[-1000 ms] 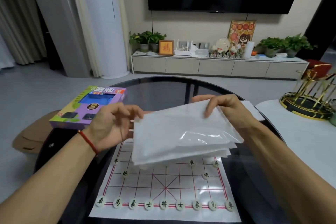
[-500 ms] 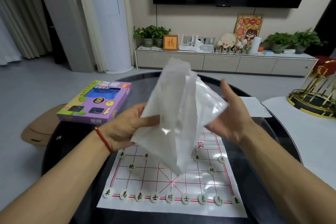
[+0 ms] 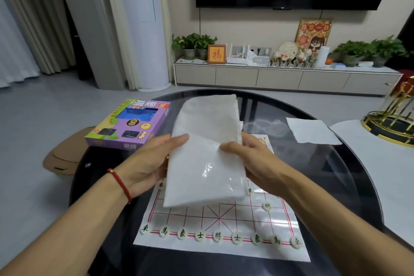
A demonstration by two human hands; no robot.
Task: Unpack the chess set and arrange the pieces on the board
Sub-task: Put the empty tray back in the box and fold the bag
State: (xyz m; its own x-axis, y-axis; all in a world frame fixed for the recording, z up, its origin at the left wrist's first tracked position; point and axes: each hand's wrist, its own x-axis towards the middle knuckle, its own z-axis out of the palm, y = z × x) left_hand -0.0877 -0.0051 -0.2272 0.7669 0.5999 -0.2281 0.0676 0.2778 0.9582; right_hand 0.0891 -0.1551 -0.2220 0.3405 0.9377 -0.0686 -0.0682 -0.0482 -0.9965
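Observation:
A white paper chess board (image 3: 224,246) with red lines lies on the round black glass table (image 3: 336,186). Several pale round chess pieces (image 3: 218,235) stand in a row along its near edge, with a few more further up. Above the board I hold a folded white plastic bag (image 3: 206,152) flat between both hands. My left hand (image 3: 147,163) grips its left edge, thumb on top. My right hand (image 3: 248,159) grips its right edge, thumb on top. The bag hides the board's middle and far part.
The purple chess set box (image 3: 130,127) lies at the table's left edge. A white paper sheet (image 3: 311,130) lies at the right, beside a white table (image 3: 392,175) with a gold stand (image 3: 394,119). A brown stool (image 3: 67,154) stands left of the table.
The bag hung upright and loose between my hands half a second ago. It now lies flat and folded lengthwise, with both thumbs on top.

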